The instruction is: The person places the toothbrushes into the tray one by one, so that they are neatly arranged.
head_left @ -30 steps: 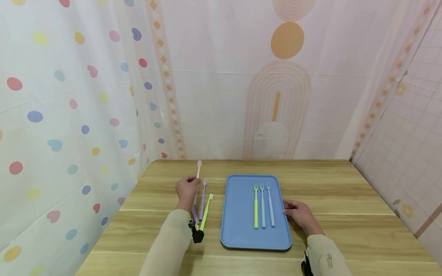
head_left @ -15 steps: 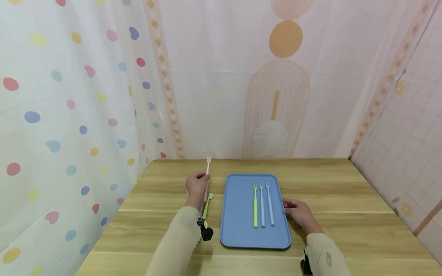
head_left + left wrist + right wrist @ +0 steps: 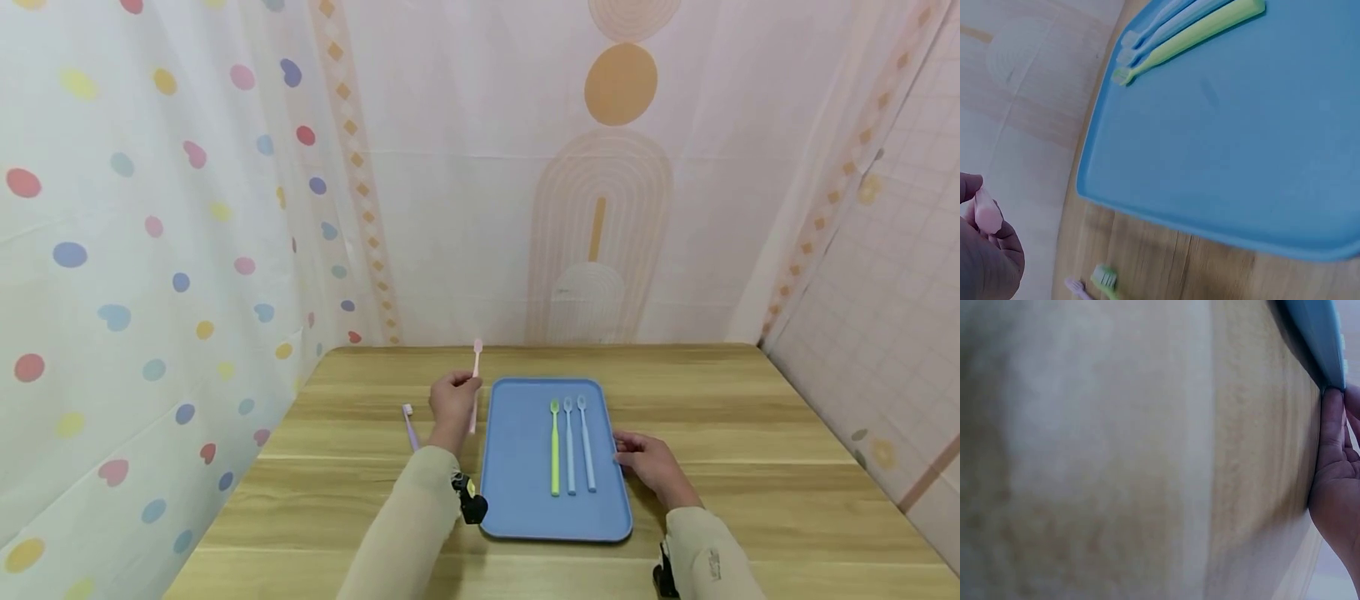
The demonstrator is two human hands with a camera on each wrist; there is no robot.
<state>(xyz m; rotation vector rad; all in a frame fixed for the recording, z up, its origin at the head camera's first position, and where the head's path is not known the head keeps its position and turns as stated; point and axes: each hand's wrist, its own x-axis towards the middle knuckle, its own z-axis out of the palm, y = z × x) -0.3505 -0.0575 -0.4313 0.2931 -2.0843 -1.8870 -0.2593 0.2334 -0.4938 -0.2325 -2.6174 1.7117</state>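
A pink toothbrush (image 3: pixel 477 363) stands almost upright in my left hand (image 3: pixel 451 410), pinched between thumb and fingers with its head up. This hand is just left of the blue tray (image 3: pixel 517 467), near its far left corner. In the left wrist view the butt of the pink toothbrush (image 3: pixel 988 215) points at the camera. On the tray lie a green toothbrush (image 3: pixel 555 454) and two light blue toothbrushes (image 3: pixel 572 454), side by side with heads away from me. My right hand (image 3: pixel 654 468) holds the tray's right rim, thumb and fingers at the edge (image 3: pixel 1334 375).
Left of the tray, a purple toothbrush (image 3: pixel 411 427) lies on the wooden table (image 3: pixel 337 475), partly behind my left arm. The left wrist view shows a green toothbrush head (image 3: pixel 1105 277) and a purple one (image 3: pixel 1076 287) there. A patterned curtain (image 3: pixel 465 208) hangs behind the table.
My left hand has carried the pink toothbrush rightward from the loose brushes to beside the tray, its sleeve now covering most of them. My right hand has stayed at the tray's rim.
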